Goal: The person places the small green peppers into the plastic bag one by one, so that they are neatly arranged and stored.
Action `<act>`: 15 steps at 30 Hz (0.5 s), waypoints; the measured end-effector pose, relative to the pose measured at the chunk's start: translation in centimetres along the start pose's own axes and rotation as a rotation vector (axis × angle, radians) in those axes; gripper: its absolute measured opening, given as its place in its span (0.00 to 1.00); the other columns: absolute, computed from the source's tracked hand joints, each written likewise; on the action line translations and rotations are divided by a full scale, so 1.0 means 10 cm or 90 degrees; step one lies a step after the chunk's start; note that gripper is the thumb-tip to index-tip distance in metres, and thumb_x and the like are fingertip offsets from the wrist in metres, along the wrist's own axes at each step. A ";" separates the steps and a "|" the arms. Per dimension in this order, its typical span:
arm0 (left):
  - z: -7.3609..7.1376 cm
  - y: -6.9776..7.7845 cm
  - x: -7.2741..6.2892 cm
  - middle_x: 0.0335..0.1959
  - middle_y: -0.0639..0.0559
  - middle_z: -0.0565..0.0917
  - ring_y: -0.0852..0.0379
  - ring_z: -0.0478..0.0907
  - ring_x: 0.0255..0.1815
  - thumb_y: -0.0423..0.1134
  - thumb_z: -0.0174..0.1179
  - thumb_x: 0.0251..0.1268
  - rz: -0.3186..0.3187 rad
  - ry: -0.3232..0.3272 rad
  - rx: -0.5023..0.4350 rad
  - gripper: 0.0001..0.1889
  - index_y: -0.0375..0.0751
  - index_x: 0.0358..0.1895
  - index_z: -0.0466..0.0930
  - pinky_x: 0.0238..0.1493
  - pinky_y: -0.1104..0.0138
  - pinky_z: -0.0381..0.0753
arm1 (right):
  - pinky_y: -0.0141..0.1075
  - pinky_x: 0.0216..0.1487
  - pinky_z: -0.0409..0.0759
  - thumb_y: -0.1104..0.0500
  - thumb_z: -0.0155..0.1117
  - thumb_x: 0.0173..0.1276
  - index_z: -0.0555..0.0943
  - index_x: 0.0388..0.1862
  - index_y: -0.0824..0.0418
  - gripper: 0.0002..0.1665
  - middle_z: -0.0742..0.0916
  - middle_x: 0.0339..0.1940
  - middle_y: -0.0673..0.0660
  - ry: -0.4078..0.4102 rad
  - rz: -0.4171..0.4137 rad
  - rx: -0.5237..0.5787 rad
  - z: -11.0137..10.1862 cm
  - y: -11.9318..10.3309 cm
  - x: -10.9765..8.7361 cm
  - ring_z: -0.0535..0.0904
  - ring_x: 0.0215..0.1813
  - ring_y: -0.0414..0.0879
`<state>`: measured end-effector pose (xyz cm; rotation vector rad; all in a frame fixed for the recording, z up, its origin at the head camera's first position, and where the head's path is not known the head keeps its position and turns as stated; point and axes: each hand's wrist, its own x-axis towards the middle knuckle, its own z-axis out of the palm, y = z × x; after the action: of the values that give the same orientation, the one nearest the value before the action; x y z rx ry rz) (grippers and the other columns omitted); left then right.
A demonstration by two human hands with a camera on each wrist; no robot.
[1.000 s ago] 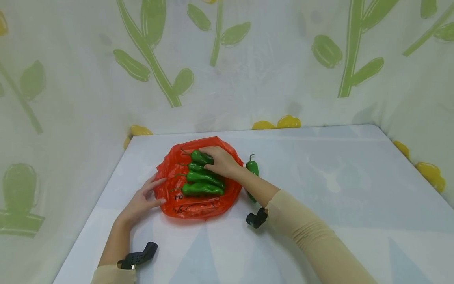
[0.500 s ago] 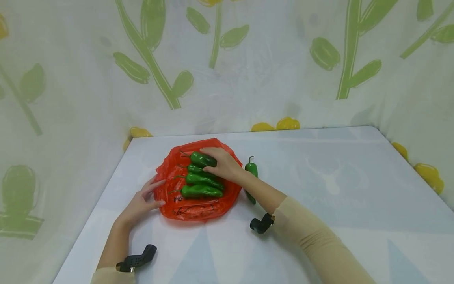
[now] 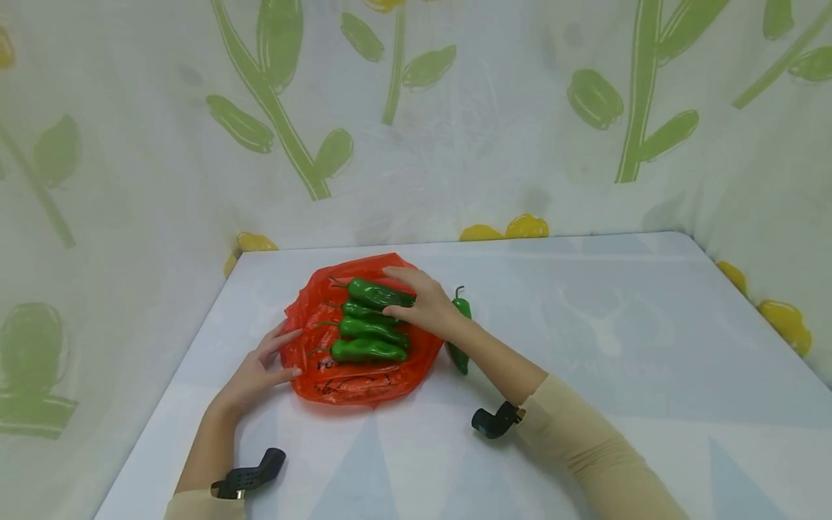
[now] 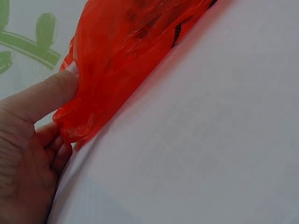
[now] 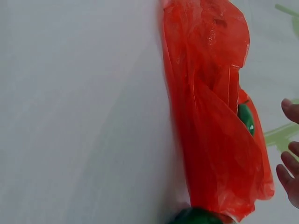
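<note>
A red plastic bag point(image 3: 313, 384), marked with dark print, lies spread on the table with several long green peppers lined up on it, stems to the left. My left hand point(image 3: 253, 372) holds the bag's left edge; the left wrist view has the red film point(image 4: 107, 70) between thumb and fingers. Over the bag's right side is my right hand point(image 3: 425, 303), thumb and fingers parted around the tail end of the farthest pepper point(image 3: 375, 293). One more green pepper point(image 3: 458, 357) lies just right of the bag, partly under the right forearm.
The white table point(image 3: 617, 361) stretches far to the right, with a pale printed pattern. A white curtain point(image 3: 455, 159) with green leaf prints stands along its back and sides. Each wrist wears a black camera point(image 3: 495, 420).
My right hand has drawn back to the right and come off the farthest pepper, which now shows more of its length. The left hand stays at the bag's edge.
</note>
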<state>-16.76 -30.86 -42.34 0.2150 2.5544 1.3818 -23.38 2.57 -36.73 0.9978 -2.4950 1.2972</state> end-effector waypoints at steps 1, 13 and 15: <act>0.00 0.00 0.00 0.77 0.45 0.44 0.35 0.40 0.75 0.46 0.67 0.54 0.000 0.000 0.000 0.39 0.48 0.71 0.61 0.61 0.33 0.55 | 0.48 0.65 0.71 0.60 0.73 0.55 0.71 0.64 0.66 0.38 0.77 0.64 0.61 0.004 0.000 -0.003 -0.02 0.00 -0.02 0.70 0.66 0.54; 0.00 0.00 0.00 0.77 0.43 0.44 0.34 0.40 0.75 0.45 0.67 0.54 0.006 0.003 -0.010 0.39 0.47 0.70 0.62 0.62 0.31 0.51 | 0.54 0.65 0.68 0.59 0.74 0.54 0.68 0.67 0.64 0.42 0.73 0.68 0.60 -0.002 0.025 -0.020 -0.18 0.08 -0.21 0.65 0.68 0.57; 0.00 0.00 0.00 0.77 0.44 0.45 0.34 0.40 0.75 0.45 0.67 0.54 0.008 0.004 -0.012 0.38 0.47 0.70 0.62 0.62 0.31 0.51 | 0.56 0.65 0.68 0.58 0.74 0.54 0.67 0.67 0.64 0.42 0.72 0.68 0.61 -0.008 0.036 -0.021 -0.21 0.09 -0.26 0.65 0.69 0.57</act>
<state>-16.74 -30.87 -42.30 0.2241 2.5474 1.4134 -22.29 5.86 -37.17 0.9372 -2.5631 1.2643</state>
